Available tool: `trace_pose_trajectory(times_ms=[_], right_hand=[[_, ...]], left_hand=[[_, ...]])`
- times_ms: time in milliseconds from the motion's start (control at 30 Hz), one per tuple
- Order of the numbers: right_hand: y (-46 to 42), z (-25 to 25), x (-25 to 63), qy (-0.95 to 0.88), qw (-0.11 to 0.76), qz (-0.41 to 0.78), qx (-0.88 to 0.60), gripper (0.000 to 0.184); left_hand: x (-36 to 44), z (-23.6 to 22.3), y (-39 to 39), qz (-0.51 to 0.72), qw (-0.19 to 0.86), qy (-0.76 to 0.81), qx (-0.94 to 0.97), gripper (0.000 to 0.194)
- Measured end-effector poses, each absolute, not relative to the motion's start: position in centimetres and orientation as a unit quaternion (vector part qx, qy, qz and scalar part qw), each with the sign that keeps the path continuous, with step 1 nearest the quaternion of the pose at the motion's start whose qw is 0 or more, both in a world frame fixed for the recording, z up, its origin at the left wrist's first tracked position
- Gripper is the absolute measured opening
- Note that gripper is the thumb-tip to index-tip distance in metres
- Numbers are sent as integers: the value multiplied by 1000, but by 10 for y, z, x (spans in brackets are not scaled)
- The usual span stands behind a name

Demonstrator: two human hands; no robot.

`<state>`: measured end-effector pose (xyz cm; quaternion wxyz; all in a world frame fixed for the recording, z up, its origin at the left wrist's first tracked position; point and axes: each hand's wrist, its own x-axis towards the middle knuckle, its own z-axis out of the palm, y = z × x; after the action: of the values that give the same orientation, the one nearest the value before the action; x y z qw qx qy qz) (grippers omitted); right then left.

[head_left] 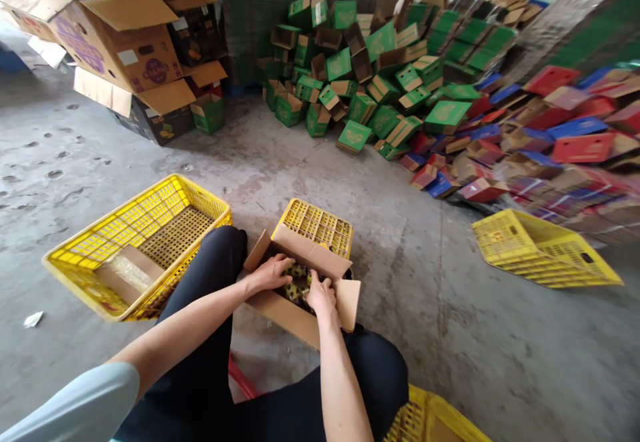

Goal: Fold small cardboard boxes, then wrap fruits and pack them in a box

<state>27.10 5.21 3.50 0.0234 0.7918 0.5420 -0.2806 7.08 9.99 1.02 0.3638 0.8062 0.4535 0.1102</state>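
An open cardboard box rests between my knees, on top of an upturned yellow crate. Inside it lies something dark with yellow spots, too small to name. My left hand reaches into the box from the left, fingers curled down onto the contents. Over the box's right side, my right hand has its fingers bent into the box. What either hand grips is hidden by the flaps and fingers.
A large yellow crate with a brown carton inside stands at my left. Another yellow crate lies tilted on the right. Heaps of green, red and blue boxes fill the back. Big cartons stack far left.
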Motion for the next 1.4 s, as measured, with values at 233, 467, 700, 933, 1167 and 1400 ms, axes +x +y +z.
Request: trace_pose_trajectory(times_ms=[233,467,700,933,1167,1400], right_hand=[[54,51,279,590,8,-255,766,42],[43,79,304,599,-74,-233,762,25],[41,68,300,581,11,-238,779,17],[52,56,292,586,60,-240,772,57],[58,38,293,581,51,-284,761,57],[53,34,283,571,-33,-254,780,37]], left_hand=[[82,9,92,36,343,438,830,41],[78,29,91,83,303,475,822,26],[105,33,87,137,349,317,871,19],[140,4,84,68,346,281,892,17],[146,-3,83,14,307,298,904,12],[115,15,85,34,289,361,886,12]])
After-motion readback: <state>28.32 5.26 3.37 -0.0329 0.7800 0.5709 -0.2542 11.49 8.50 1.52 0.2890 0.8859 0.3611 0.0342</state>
